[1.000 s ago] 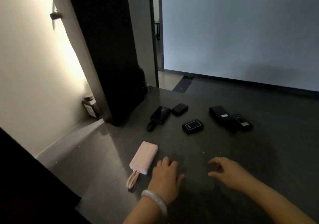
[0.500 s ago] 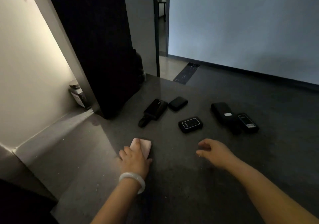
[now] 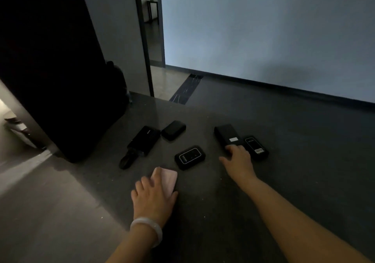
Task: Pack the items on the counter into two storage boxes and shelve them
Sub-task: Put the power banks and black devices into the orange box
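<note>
On the dark counter point(image 3: 284, 141) lies a pink power bank point(image 3: 166, 179); my left hand point(image 3: 153, 198) covers its near end with the fingers wrapped over it. My right hand point(image 3: 238, 161) reaches forward, its fingertips touching the near end of a long black box point(image 3: 226, 136). Right of that box sits a small black device with a label point(image 3: 255, 147). A black power bank with a white outline point(image 3: 189, 157) lies between my hands. Farther back are a black power bank with a strap point(image 3: 142, 143) and a small black case point(image 3: 173, 130).
A tall black cabinet panel point(image 3: 56, 70) stands at the left on the counter. Beyond the counter's far edge are a grey wall point(image 3: 263, 29) and a doorway point(image 3: 151, 23). No storage box is in view.
My left hand stays on the pink power bank. My right hand has moved forward from the bare counter to the near end of the long black box.
</note>
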